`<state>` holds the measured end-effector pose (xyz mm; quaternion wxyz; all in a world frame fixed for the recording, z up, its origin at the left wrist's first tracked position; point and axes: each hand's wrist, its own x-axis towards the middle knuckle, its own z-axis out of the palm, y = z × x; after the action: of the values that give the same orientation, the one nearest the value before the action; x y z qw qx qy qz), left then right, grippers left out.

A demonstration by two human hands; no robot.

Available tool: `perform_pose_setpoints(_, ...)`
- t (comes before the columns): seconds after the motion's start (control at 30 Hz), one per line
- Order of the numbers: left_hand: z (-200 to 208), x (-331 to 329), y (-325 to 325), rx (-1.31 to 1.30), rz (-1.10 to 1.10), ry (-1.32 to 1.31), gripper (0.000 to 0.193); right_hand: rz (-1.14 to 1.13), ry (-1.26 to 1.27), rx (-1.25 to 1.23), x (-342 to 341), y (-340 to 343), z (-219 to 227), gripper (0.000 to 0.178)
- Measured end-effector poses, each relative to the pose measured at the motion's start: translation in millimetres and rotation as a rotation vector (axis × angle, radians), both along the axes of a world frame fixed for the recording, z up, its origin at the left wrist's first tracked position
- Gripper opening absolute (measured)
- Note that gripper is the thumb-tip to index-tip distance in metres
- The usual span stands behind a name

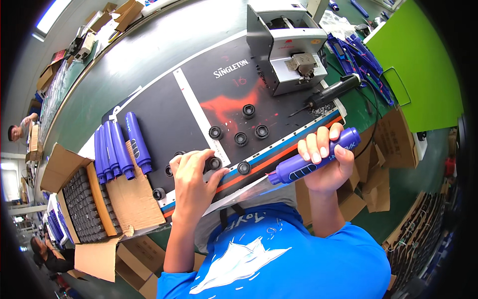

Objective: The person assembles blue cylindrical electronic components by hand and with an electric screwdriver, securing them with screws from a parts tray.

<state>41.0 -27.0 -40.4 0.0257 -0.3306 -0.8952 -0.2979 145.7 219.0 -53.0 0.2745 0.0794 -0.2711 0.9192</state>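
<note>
My right hand [329, 173] is wrapped round a purple cylindrical handle [298, 168], which is tilted with its narrower end pointing left. A short bit of reddish wire shows at that end. Over the dark mat, my left hand [189, 182] has its thumb and index finger round a small black ring-shaped cap [214, 163], which still rests at the mat. Another black cap [244, 168] lies between my two hands. Farther off are several more, among them one black cap [248, 110] near the red patch. Part of a cap is hidden behind my left hand.
Several purple handles [115, 149] lie at the left beside an open cardboard box [89, 202] of black parts. A grey machine [289, 55] stands at the back, with a black electric screwdriver [333, 92] to its right. Purple shells [356, 60] are piled near a green panel [423, 65].
</note>
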Motion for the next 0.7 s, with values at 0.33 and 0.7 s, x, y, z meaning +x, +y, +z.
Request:
perform_pose_setpoints(0.33,21,35,-7,0.600,-0.171,-0.437,0.027,0.164,0.272,0.099,-19,-21,35,0.016)
perform_pose_setpoints(0.7,51,-13,-14,0.214,-0.452,-0.061,0.012,-0.042,0.057,0.627,-19,-78,61,0.015)
